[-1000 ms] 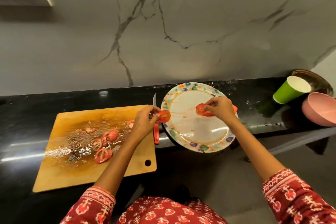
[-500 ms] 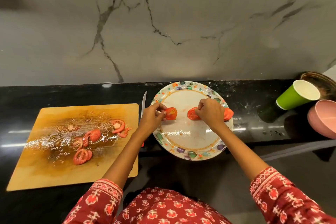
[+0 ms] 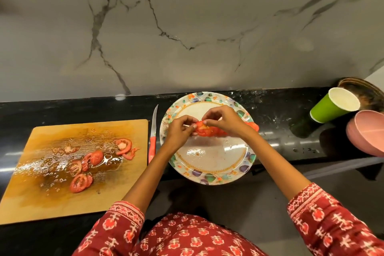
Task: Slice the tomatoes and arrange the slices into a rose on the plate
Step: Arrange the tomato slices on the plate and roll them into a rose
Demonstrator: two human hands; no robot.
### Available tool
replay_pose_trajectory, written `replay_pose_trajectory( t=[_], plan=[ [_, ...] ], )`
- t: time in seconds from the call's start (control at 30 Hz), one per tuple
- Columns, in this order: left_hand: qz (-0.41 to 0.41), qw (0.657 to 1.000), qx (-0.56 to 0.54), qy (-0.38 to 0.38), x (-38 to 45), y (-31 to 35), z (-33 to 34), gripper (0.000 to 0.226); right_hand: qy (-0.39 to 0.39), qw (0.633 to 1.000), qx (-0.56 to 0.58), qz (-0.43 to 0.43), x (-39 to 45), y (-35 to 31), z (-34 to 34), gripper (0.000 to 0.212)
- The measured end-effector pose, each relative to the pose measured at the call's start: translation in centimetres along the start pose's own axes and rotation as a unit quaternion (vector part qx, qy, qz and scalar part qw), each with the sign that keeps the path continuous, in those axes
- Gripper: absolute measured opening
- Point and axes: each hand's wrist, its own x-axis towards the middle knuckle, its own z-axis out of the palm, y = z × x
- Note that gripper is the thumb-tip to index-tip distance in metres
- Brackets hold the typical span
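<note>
Centre of the frame: we find a round plate [image 3: 209,162] with a leaf-and-dot patterned rim, set on the black counter [image 3: 276,129] with its near edge hanging past the counter's front. Over the upper half of the plate, both hands meet on a row of overlapping tomato slices [image 3: 204,130]. The left hand [image 3: 178,131] has its fingers curled and pinches the left end of the row; the right hand [image 3: 226,120] has its fingertips bent down on the same slices from above, and the row runs on under the right wrist to the plate's right rim. Left of the plate, just beside it: a knife [image 3: 153,135] with a red handle lying on the counter, blade pointing toward the wall. Left part of the frame: a wooden cutting board [image 3: 41,199], wet with juice and seeds, carrying several more loose slices [image 3: 79,182] near its middle and right side. Right edge of the frame: a green paper cup [image 3: 330,108], tipped toward us; a pink bowl [image 3: 365,133] just below it; a dark brown dish [image 3: 361,89] behind the cup. Upper frame: we note a grey marble wall [image 3: 187,27] with dark veins. Bottom of the frame: red patterned sleeves [image 3: 324,220] and clothing.
</note>
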Motion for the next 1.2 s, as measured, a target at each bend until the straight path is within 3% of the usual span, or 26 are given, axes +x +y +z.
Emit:
replay_pose_trajectory(
  t=[0.2,0.4,0.53,0.67,0.8,0.93,1.2],
  plan=[
    [0.013,0.996,0.084,0.036,0.5,-0.4,0.8,0.026,0.045,0.996,-0.062,0.04,0.5,0.5,-1.8,0.013],
    [0.024,0.987,0.156,0.028,0.4,-1.1,1.2,0.042,-0.005,0.995,-0.089,0.045,1.3,1.0,-0.7,0.013],
    [0.023,0.977,0.21,0.01,0.6,-1.6,1.7,0.058,0.006,0.985,-0.166,0.04,1.7,2.1,0.5,0.015],
    [0.032,0.966,0.257,-0.015,0.7,-1.5,2.6,0.069,0.037,0.986,-0.161,0.024,1.4,2.8,-0.7,0.016],
    [0.029,0.955,0.292,-0.033,1.4,-1.2,3.4,0.079,-0.047,0.989,-0.143,0.012,0.4,3.9,-1.7,0.044],
    [0.033,0.94,0.336,-0.043,2.2,-0.4,4.1,0.078,-0.088,0.967,-0.238,-0.01,-0.3,4.5,-0.2,0.071],
    [0.057,0.934,0.35,-0.034,2.3,-0.5,4.9,0.062,-0.041,0.969,-0.24,-0.05,-0.2,5.0,0.2,0.072]
  ],
)
